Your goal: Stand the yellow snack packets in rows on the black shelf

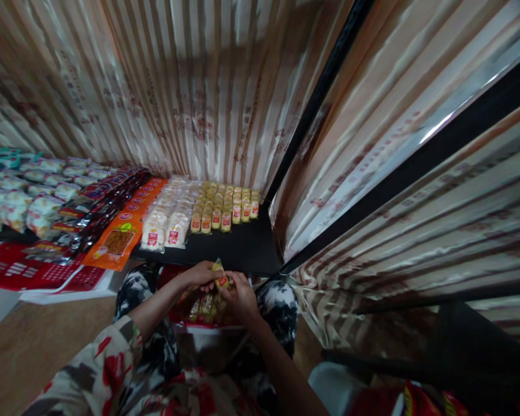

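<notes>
Between my two hands, over my lap, is a small yellow snack packet [222, 279] with a red label. My left hand [201, 275] pinches it from the left, near its upper part. From the right, the fingers of my right hand [241, 296] close on its lower edge. Under the hands, a red box [182, 321] between my knees holds more yellow packets [207, 306]. Ahead on the black shelf [247, 251], rows of matching yellow packets [225, 208] stand lined up beside larger clear-wrapped white packets [164, 216].
Further left lie an orange packet [121, 231], dark shiny packets [86, 214] and white packets [39, 188]. Black frame bars [372, 196] and striped plastic sheeting [225, 86] enclose the shelf at the back and right. Red packets [420, 398] sit at the lower right.
</notes>
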Tool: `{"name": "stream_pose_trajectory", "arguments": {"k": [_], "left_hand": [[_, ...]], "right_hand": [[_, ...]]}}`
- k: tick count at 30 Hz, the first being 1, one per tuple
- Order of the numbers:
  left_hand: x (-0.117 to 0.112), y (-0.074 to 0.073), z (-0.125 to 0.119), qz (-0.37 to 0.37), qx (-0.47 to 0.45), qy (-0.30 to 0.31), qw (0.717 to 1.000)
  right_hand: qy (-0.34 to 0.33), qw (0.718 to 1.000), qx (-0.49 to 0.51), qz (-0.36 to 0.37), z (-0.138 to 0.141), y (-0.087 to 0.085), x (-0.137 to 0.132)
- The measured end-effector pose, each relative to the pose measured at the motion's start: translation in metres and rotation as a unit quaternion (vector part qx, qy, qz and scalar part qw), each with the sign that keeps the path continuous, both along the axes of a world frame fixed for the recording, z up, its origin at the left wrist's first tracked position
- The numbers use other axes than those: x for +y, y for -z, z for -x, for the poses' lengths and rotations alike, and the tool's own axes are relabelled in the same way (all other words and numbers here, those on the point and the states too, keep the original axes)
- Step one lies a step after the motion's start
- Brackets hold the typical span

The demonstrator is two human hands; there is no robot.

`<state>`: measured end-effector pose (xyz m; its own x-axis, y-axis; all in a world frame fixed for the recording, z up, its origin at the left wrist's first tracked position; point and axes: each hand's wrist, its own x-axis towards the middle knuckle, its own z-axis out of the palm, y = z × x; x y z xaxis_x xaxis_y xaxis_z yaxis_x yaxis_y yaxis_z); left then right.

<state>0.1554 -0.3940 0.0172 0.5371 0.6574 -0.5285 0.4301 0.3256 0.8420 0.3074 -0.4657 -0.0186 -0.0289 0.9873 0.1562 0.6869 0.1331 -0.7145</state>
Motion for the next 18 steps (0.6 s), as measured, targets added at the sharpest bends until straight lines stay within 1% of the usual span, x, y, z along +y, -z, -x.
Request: {"name": "stream_pose_trajectory", "arguments": {"k": [3, 6, 9, 11, 14, 18], "left_hand": [[0.008, -0.004, -0.006, -0.009, 0.017, 0.018, 1.000], [0.014, -0.010, -0.013, -0.027, 0.025, 0.021, 0.999], [0.021, -0.015, -0.020, -0.065, 0.011, -0.003, 0.998], [0.027, -0.015, -0.025, -0.093, 0.002, -0.026, 0.995], [0.037, -0.012, -0.034, -0.144, 0.007, -0.049, 0.988], [0.053, -0.008, -0.048, -0.202, 0.042, -0.079, 0.975]], "right_hand": [[-0.005, 1.000, -0.004, 0.000, 0.000, -0.005, 0.003], [0.020, 1.000, -0.014, -0.017, -0.002, -0.006, 0.009], [0.047, 0.998, -0.016, -0.035, -0.006, -0.007, 0.019], [0.059, 0.997, -0.013, -0.042, -0.009, -0.009, 0.028], [0.072, 0.996, -0.009, -0.055, -0.012, -0.011, 0.043], [0.101, 0.992, -0.016, -0.076, -0.015, -0.010, 0.064]]}}
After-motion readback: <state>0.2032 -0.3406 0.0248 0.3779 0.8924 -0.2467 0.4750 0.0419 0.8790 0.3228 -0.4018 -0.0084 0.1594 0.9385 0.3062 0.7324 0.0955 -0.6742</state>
